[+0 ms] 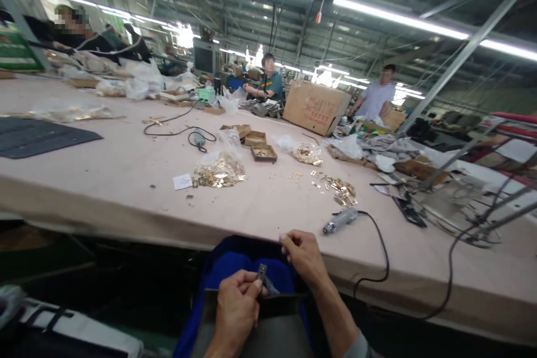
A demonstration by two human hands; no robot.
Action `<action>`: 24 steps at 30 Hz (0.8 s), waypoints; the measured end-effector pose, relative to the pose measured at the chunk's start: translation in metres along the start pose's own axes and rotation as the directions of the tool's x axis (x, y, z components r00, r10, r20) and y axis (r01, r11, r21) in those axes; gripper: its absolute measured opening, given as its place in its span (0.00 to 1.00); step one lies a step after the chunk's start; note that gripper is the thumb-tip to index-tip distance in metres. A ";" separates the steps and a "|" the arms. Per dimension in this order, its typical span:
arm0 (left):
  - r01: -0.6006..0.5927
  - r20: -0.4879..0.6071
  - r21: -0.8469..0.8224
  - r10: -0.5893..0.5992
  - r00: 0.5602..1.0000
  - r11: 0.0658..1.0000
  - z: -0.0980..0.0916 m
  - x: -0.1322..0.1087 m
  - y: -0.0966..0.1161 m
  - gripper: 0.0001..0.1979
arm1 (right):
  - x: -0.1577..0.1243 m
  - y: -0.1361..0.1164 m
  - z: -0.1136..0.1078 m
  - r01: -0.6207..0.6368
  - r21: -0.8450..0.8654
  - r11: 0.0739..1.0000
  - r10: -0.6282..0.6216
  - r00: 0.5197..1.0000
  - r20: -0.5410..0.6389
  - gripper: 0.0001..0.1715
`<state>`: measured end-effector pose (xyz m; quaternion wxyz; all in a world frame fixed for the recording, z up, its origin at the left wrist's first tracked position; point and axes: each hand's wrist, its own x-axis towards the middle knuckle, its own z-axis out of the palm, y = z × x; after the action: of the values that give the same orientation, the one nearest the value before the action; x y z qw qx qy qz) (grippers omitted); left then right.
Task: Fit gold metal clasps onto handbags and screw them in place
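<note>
- Small metal clasp: pinched in left hand fingertips, over grey bag panel at table edge.
- Right hand: closed, fingertips pinched; contents too small to identify.
- Pink table: brass fittings, corded tool.
- Factory hall; seated workers distant.

A cardboard box stands beyond brass fittings.

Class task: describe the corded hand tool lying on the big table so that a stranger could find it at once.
Start at the long pinkish table and follow its near edge to just beyond the person's right hand. There lies a small silver-grey power tool, its black cable looping off the edge. Unlike the gold metal pieces behind it, it is cylindrical and corded.
</note>
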<state>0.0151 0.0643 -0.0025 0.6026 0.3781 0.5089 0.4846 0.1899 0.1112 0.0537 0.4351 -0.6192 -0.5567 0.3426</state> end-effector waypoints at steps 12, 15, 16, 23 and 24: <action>-0.034 -0.083 0.064 0.039 0.996 0.997 -0.006 -0.005 -0.003 0.03 | 0.116 -0.035 0.057 0.344 -0.287 0.894 -0.323 0.939 0.119 0.14; -0.021 -0.089 0.085 0.029 0.996 0.996 -0.009 -0.005 -0.004 0.02 | 0.143 -0.044 0.094 0.432 -0.292 0.853 -0.392 0.901 0.187 0.11; -0.029 -0.085 0.082 0.036 0.996 0.996 -0.010 -0.005 -0.004 0.02 | 0.152 -0.046 0.105 0.456 -0.292 0.841 -0.410 0.888 0.207 0.11; -0.015 -0.122 0.065 0.023 0.992 0.998 -0.014 -0.004 0.000 0.03 | 0.199 -0.054 0.148 0.495 -0.385 0.779 -0.415 0.867 0.277 0.12; -0.015 -0.116 0.060 0.022 0.993 0.998 -0.014 -0.004 0.002 0.04 | 0.201 -0.054 0.150 0.485 -0.408 0.774 -0.401 0.873 0.278 0.11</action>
<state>0.0011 0.0601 -0.0024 0.5559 0.3716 0.5538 0.4962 0.0614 0.3331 0.0577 0.2919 -0.5230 -0.7886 0.1394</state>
